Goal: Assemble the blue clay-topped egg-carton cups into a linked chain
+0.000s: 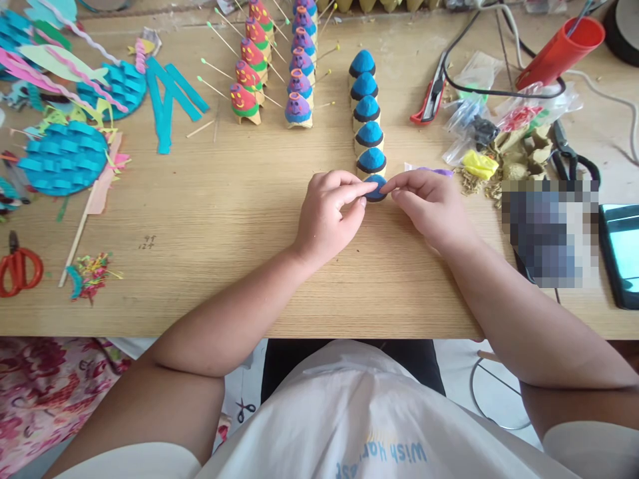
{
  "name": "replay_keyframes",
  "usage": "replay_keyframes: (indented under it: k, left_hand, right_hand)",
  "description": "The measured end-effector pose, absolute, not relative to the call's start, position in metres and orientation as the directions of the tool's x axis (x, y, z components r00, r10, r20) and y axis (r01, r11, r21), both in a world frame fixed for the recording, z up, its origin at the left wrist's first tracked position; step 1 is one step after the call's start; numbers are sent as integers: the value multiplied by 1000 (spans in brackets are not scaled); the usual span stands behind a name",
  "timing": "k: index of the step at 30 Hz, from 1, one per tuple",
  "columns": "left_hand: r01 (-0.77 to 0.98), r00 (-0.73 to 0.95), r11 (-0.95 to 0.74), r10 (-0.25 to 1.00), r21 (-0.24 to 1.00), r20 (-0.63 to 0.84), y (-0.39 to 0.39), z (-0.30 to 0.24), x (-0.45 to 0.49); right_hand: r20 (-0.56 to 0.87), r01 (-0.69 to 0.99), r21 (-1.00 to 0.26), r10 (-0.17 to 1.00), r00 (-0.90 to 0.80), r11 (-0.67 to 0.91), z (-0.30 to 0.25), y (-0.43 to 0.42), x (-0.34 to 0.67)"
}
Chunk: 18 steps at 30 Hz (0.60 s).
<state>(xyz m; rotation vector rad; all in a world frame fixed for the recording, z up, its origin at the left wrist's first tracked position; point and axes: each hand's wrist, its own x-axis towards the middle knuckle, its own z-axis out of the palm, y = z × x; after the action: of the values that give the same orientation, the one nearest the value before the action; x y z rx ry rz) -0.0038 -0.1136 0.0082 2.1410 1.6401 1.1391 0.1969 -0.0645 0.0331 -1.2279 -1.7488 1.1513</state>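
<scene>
A row of egg carton cups (370, 133) stands in the middle of the table, each topped with a blue clay cap and a dark band around its lower edge. My left hand (330, 211) is at the left of the nearest cup (374, 188), its index finger lying over the blue top and its thumb at the near edge. From the right, my right hand (433, 205) holds the same cup, index fingertip and thumb closed at its side. Fingers partly cover this cup. Just behind my right hand lies a small purple piece (436, 171), partly hidden.
Finished caterpillar rows, red-green (244, 98) and purple-blue (298, 106), stand behind with sticks poking out. Blue woven paper discs (64, 158) and orange scissors (20, 269) lie left. At right are a red cutter (429, 100), a red cup (562, 53), clay bags and a phone (622, 253).
</scene>
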Motion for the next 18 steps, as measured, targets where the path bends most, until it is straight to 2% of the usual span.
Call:
replay_keyframes:
  k: [9, 18]
  left_hand:
    - [758, 88, -339, 900, 557, 428, -114, 12, -5]
    - [751, 86, -341, 900, 566, 428, -114, 9, -4]
  right_hand:
    - [65, 312, -938, 958, -279, 154, 32, -65, 196]
    - [137, 358, -894, 924, -358, 271, 30, -64, 197]
